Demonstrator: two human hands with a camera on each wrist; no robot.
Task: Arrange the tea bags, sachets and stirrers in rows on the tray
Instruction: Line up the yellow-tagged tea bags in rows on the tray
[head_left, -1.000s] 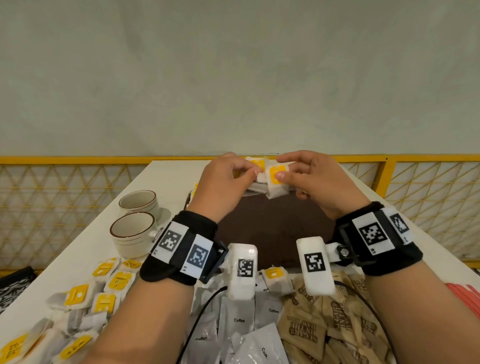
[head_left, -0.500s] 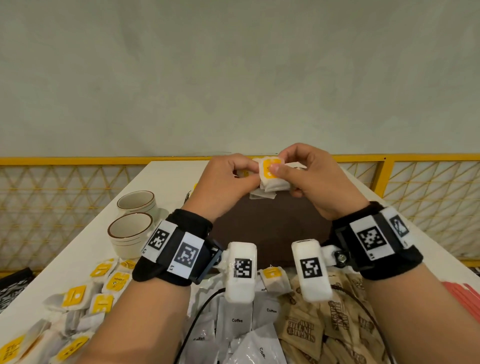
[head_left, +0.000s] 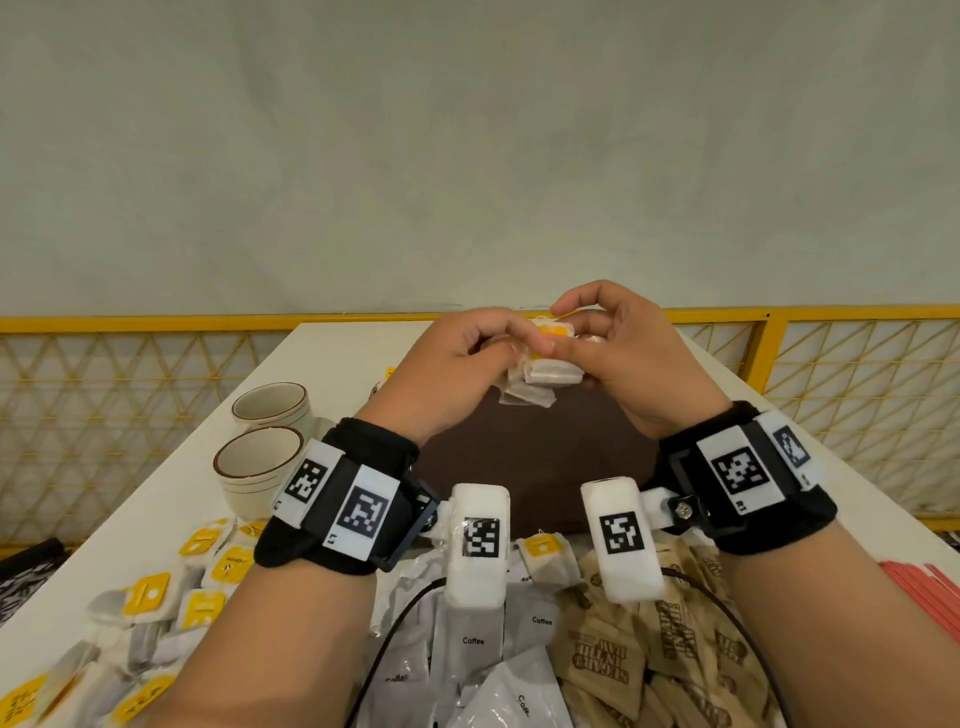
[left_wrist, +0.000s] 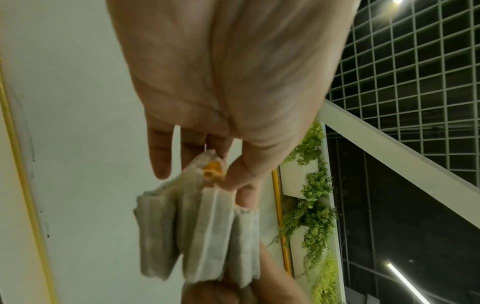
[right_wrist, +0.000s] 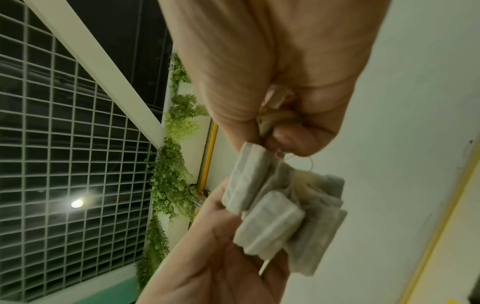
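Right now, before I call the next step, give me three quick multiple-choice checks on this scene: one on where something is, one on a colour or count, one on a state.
1. Where is the bunch of tea bags?
A. Lifted over the brown tray
B. Inside a cup
C. On the floor

2. How many cups stand on the table?
A. None
B. Two
C. Five

3. What is the left hand doing?
A. Lying flat on the table
B. Hanging idle
C. Holding the tea bags together with the right hand

Key: 1 A, the head view shows the bunch in the air above the tray. 2 B, two sit left of the tray. 3 C, both hands' fingers pinch the bunch.
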